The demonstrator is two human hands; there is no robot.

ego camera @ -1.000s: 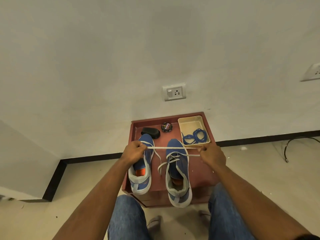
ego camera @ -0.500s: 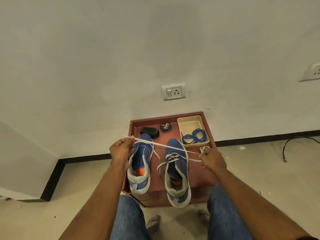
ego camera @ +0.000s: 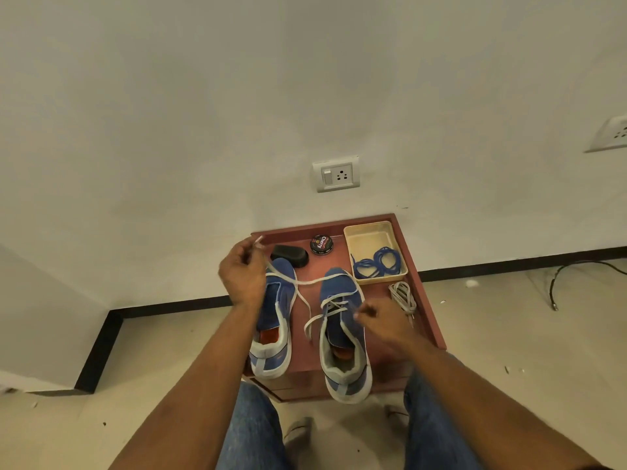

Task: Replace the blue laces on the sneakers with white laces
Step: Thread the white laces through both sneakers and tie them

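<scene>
White lace (ego camera: 307,282) end, pinched in left hand (ego camera: 241,275) fingers, was drawn up past table's far-left corner vs. a sec earlier, slack taken thru right sneaker (ego camera: 342,329) eyelets, where right hand (ego camera: 380,322) fingers pinched lace; lacing approx. half done.

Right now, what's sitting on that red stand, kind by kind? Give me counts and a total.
Blue sneakers: 2, left sneaker and right sneaker
White laces: 2, threaded lace and bundled lace
Blue laces bundle: 1
Cream tray: 1
Polish tin: 1
Black brush: 1
Total: 8
</scene>
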